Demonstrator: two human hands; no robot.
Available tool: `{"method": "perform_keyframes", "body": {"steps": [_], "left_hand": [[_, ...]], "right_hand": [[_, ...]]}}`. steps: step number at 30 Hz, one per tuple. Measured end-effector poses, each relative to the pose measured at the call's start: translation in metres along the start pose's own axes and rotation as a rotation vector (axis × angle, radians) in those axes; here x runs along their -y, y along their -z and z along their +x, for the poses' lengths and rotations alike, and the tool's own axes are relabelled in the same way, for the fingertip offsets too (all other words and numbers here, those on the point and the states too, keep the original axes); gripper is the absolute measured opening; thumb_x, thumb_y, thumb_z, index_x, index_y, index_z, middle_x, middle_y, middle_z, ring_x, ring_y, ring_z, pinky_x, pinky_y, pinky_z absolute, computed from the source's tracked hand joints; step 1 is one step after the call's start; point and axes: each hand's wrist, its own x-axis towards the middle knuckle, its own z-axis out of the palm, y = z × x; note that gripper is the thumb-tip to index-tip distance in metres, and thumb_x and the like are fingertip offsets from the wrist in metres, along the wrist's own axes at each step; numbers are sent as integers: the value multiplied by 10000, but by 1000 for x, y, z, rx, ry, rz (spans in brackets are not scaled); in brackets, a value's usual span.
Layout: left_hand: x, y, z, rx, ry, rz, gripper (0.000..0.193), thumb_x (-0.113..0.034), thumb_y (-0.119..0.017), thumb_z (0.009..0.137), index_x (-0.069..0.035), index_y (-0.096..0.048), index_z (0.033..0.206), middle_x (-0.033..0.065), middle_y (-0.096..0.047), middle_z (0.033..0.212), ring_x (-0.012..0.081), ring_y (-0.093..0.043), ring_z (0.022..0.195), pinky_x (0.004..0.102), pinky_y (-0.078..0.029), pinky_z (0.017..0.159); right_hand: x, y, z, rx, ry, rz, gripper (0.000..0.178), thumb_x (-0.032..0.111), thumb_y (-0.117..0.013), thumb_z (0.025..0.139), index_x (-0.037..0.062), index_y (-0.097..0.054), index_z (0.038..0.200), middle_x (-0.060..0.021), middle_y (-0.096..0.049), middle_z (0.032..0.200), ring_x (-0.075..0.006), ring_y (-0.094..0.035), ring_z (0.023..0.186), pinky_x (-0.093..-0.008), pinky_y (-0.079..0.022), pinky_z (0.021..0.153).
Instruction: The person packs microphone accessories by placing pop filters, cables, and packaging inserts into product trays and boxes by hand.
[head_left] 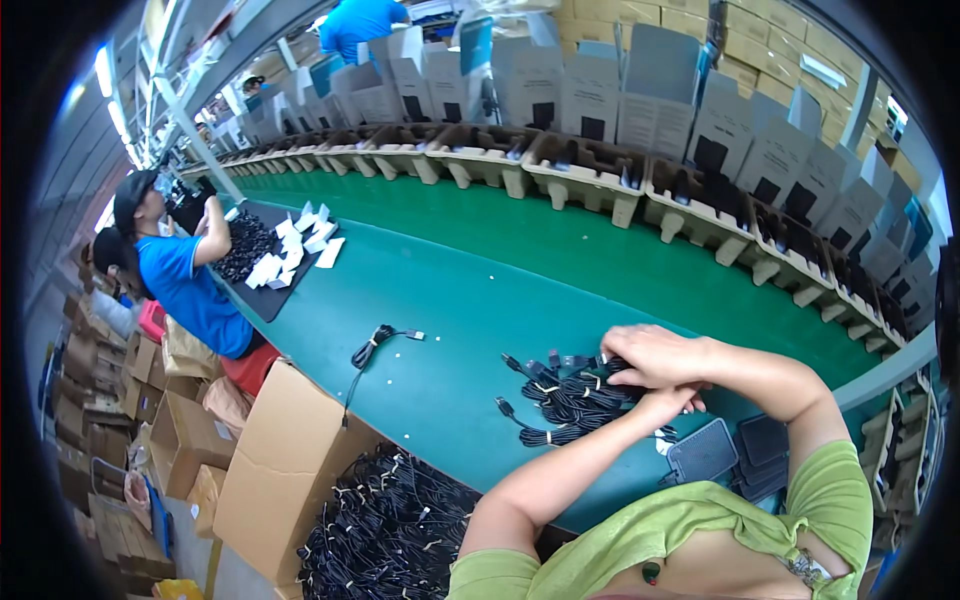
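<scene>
A pile of black USB cables, each coiled and tied, lies on the green table under my hands. My right hand reaches in from the right over the pile, its fingers bent down and closed on a black cable at the pile's edge. Crossing beneath the right wrist is my left hand; its fingers are curled, and what they hold, if anything, is hidden. Flat dark grey rectangular pieces lie beside the hands at the table's near edge. Farther left a single tied USB cable rests alone.
An open cardboard box full of black cables stands against the table's near edge. Behind the table runs a green belt lined with moulded trays and upright printed boxes. A co-worker in blue works at the left.
</scene>
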Motion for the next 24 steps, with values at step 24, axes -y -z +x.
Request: {"method": "perform_keyframes", "body": {"steps": [24], "left_hand": [[-35, 23, -6, -263, -72, -716, 153, -6, -428, 859, -43, -423, 1007, 69, -543, 802, 151, -560, 622, 250, -437, 504]], "right_hand": [[22, 9, -69, -295, -285, -180, 513, 171, -580, 798, 41, -410, 1264, -188, -579, 956, -360, -567, 853, -411, -459, 709]]}}
